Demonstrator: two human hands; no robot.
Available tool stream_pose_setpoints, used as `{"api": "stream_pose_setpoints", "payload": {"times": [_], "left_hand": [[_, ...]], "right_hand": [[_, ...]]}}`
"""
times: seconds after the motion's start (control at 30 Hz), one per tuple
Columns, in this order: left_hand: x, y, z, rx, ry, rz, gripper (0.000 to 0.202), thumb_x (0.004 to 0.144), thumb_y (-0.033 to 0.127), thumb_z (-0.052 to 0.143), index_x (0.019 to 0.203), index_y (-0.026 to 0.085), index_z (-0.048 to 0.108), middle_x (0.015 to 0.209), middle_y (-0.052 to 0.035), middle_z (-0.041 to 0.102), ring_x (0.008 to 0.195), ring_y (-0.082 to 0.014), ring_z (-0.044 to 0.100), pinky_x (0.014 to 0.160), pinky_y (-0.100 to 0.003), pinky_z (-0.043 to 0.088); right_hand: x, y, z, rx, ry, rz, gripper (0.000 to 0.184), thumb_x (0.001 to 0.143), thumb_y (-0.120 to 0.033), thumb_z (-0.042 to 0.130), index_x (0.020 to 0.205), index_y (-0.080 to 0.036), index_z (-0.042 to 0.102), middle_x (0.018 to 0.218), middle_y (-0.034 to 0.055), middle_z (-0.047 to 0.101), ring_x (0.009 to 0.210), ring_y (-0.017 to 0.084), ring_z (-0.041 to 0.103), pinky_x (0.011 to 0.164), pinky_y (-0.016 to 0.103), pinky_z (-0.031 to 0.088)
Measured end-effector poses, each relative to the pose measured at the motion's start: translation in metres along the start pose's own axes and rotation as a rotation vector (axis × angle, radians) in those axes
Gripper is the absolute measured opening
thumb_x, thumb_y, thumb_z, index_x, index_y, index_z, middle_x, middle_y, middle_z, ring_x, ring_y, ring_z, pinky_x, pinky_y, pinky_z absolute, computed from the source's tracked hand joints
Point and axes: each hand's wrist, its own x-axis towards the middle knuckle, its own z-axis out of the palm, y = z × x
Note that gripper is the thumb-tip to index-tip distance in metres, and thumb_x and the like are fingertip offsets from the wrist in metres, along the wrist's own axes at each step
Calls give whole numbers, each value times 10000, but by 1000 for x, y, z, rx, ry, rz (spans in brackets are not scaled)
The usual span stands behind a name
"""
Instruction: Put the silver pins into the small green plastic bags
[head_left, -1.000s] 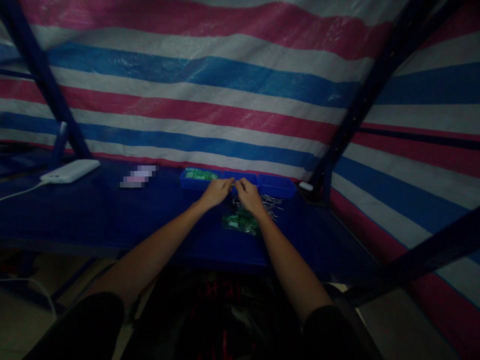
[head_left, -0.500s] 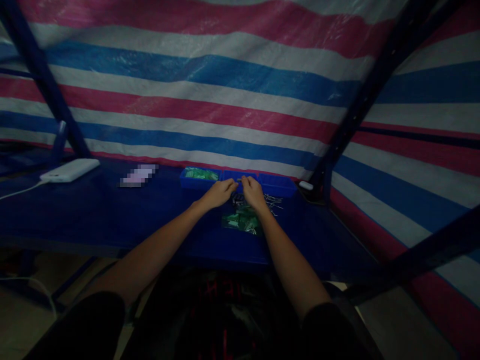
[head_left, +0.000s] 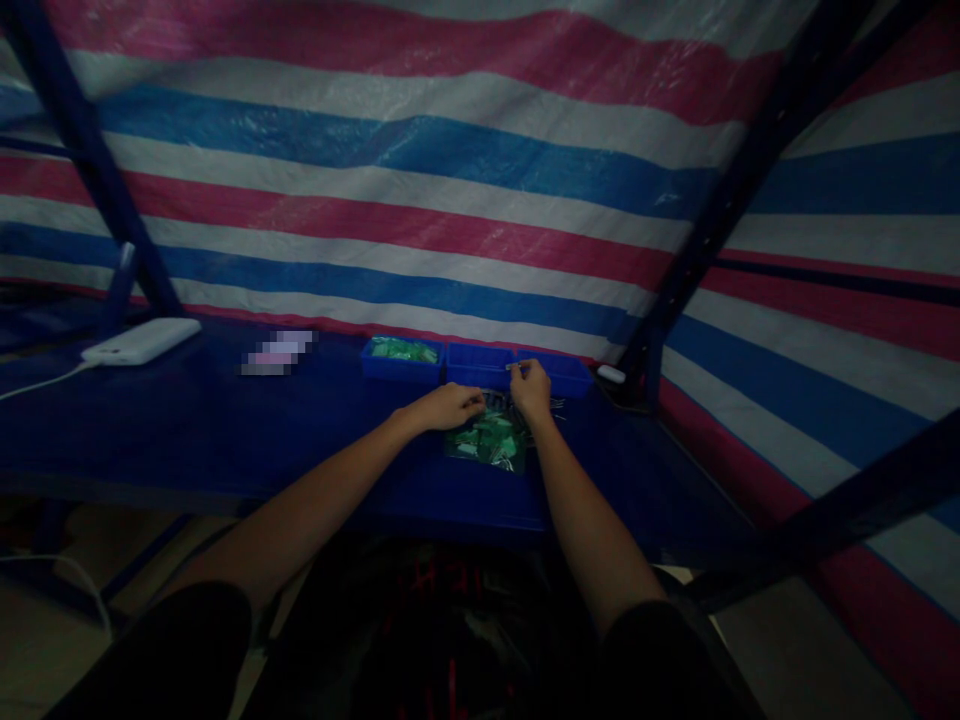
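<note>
My right hand is closed in a pinch on a small, thin, light-coloured piece, held up before the blue bins; its kind is too small to tell. Lower and to the left, my left hand has its fingers bent together beside a group of small dark parts; whether anything is in them is hidden. Just below lies a clear bag with green and white contents. Thin metal pieces are scattered to the right of my right hand, partly covered by it.
Three blue bins stand in a row at the back: the left bin holds green plastic packets, beside the middle bin and right bin. A small white case lies at right. A white power bank with a cable sits far left.
My hands have parted. The right one moved right with the small piece in its fingers, while the left one came down and nearer to the dark parts.
</note>
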Motion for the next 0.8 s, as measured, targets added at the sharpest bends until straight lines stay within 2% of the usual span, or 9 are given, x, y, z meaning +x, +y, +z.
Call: {"api": "stream_pose_setpoints", "payload": {"times": [0.1,0.27,0.33,0.47,0.8], "left_hand": [[-1,1,-2,47,-10,-52,253,834,325,415,927,187,605,794,-39,660,690,-155,592,614,-222,393],[-4,-7,-7,242,1,-379,370,799,475,406,1036,224,537,943,-100,650,856,-279,605,712,-358,430],[-6,-12,-9,270,-26,-434,409,787,491,408,1074,214,500,991,-123,637,904,-302,596,739,-386,431],[-6,-16,-10,289,-66,-436,413,783,494,399,1077,219,488,1045,-130,621,951,-314,583,771,-411,431],[-8,-7,-14,296,-102,-443,323,792,421,390,1018,231,521,1051,-114,623,960,-308,584,781,-424,435]], "right_hand": [[0,0,0,-8,-5,1,260,777,-350,451,899,-168,590,744,81,629,678,206,557,611,270,366],[0,1,-1,-34,-28,22,289,766,-396,463,883,-172,604,718,70,616,656,198,545,598,267,363],[0,1,-1,-40,-29,16,292,758,-405,475,873,-173,609,702,64,611,641,194,539,590,264,363],[-1,1,-1,-30,-20,11,300,745,-417,487,863,-173,616,673,56,603,620,187,531,580,261,366],[0,3,0,-30,-36,15,286,726,-413,505,844,-178,619,665,39,588,612,171,521,583,255,376]]}}
